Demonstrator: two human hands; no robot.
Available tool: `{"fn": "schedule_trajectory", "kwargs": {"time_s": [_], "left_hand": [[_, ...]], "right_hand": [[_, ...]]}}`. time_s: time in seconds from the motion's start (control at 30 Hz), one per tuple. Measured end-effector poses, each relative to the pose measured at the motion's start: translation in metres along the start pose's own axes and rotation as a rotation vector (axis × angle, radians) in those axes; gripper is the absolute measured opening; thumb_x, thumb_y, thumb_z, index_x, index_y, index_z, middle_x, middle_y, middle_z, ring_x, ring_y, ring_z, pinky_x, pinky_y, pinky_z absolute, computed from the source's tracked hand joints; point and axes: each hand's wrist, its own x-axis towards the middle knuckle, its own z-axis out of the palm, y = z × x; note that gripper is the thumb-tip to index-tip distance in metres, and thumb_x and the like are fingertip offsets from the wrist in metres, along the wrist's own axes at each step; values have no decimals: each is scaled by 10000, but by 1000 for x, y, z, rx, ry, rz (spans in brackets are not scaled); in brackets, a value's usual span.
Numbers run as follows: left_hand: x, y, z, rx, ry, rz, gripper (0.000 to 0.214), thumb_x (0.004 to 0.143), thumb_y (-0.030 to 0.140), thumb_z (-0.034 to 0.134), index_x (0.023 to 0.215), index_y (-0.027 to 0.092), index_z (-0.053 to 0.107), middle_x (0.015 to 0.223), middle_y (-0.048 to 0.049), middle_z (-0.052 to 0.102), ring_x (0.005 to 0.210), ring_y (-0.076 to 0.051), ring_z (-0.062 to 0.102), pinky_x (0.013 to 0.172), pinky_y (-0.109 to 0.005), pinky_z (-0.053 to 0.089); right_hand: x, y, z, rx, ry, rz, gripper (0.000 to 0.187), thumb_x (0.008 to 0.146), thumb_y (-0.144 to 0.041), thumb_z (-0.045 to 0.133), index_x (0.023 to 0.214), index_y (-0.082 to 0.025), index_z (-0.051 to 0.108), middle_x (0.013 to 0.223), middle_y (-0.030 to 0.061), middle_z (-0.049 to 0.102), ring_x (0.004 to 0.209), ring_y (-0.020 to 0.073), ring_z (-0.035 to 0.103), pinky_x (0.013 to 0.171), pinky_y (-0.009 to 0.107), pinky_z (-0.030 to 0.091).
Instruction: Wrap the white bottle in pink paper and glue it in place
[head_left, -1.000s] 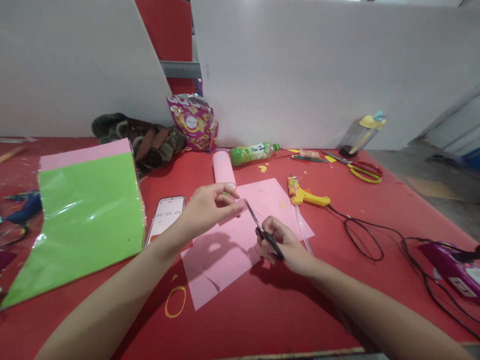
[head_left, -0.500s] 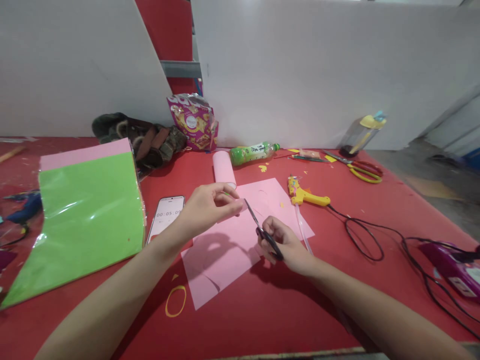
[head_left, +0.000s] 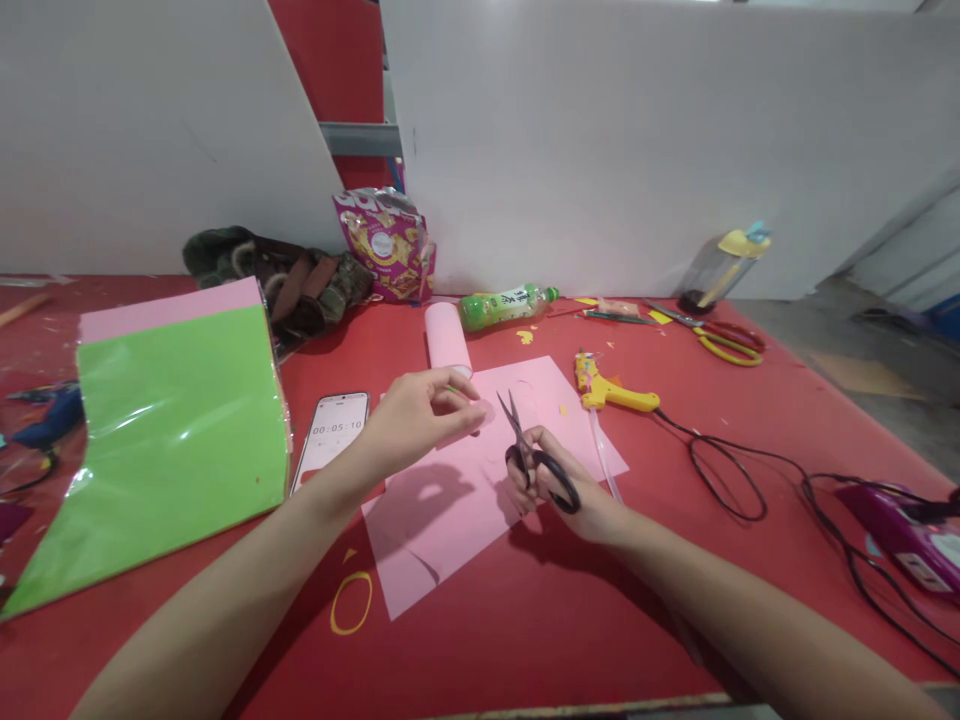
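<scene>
Between the thumb and fingers of my left hand (head_left: pixel 429 415) is a small pink paper piece (head_left: pixel 487 411), its edge rounded. My right hand (head_left: pixel 559 480) has its fingers in the handles of black-handled scissors (head_left: pixel 514 425). The blades point up and stand a little apart, just right of the paper piece and not touching it. Beneath both hands lie pink paper sheets (head_left: pixel 409 560) with curved cut-outs. Behind my left hand stands a pink paper roll (head_left: pixel 448 338).
Left are a phone (head_left: pixel 334 425) with a timer and a green sheet pack (head_left: pixel 176 430). A yellow glue gun (head_left: pixel 615 393) trails its cord at right. Behind lie a green bottle (head_left: pixel 506 307) and larger scissors (head_left: pixel 720 340). A yellow paper ring (head_left: pixel 334 610) lies in front.
The scissors have come away from the pink paper piece, turned more upright, and their blades have parted. My left hand stays in nearly the same place.
</scene>
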Motion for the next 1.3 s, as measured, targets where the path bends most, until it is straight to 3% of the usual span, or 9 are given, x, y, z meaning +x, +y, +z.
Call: {"fn": "schedule_trajectory", "kwargs": {"time_s": [0.1, 0.37, 0.53, 0.67, 0.83, 1.03, 1.2, 1.3], "left_hand": [[0, 0, 2, -11, -6, 4, 188, 707, 346, 555, 742, 162, 560, 627, -29, 646, 572, -133, 586, 443, -192, 398], [-2, 2, 7, -32, -61, -19, 204, 701, 330, 552, 809, 159, 526, 620, -26, 644, 527, -124, 572, 448, -202, 406], [-4, -2, 16, -23, -244, -39, 244, 678, 303, 568, 859, 176, 464, 598, -12, 650, 527, -141, 602, 479, -217, 424], [-5, -6, 23, 36, -346, -8, 280, 663, 341, 592, 842, 180, 450, 587, -11, 652, 518, -151, 601, 482, -222, 414], [-4, -10, 27, 25, -328, 11, 235, 666, 313, 597, 814, 182, 470, 579, -4, 646, 530, -152, 604, 506, -229, 421], [0, -10, 31, -139, -127, -71, 202, 690, 259, 569, 846, 162, 487, 688, -36, 653, 657, -165, 637, 562, -249, 459], [1, -14, 41, -333, -232, -110, 252, 693, 337, 597, 821, 127, 542, 828, -89, 652, 718, -169, 633, 607, -261, 475], [0, -17, 48, -288, -172, -88, 237, 713, 348, 577, 790, 124, 586, 798, -78, 647, 679, -156, 606, 585, -260, 461]], "right_hand": [[-2, -2, 1, -44, -20, 0, 381, 696, -500, 570, 798, -241, 310, 635, -71, 381, 497, 67, 379, 517, 233, 315], [0, -1, 5, -84, 96, -50, 341, 696, -368, 605, 763, -236, 298, 597, -93, 371, 471, 58, 396, 496, 223, 332], [1, -2, 4, -126, 221, -104, 396, 649, -251, 659, 769, -239, 282, 630, -86, 479, 533, 84, 526, 515, 228, 391], [1, -2, 4, -123, 246, -88, 446, 588, -232, 711, 761, -232, 299, 658, -77, 521, 499, 57, 493, 468, 189, 378], [2, 0, 5, -128, 289, -67, 462, 548, -202, 732, 740, -226, 313, 606, -89, 503, 504, 66, 512, 473, 190, 397], [5, 0, 1, -113, 480, -218, 415, 584, -164, 694, 741, -232, 316, 607, -90, 533, 519, 80, 540, 467, 188, 386], [8, 4, -2, -41, 579, -312, 384, 607, -133, 669, 739, -231, 322, 629, -88, 548, 555, 75, 539, 532, 200, 403], [7, 5, -1, -48, 549, -293, 380, 620, -144, 664, 741, -229, 314, 607, -90, 547, 531, 75, 538, 503, 193, 395]]}}
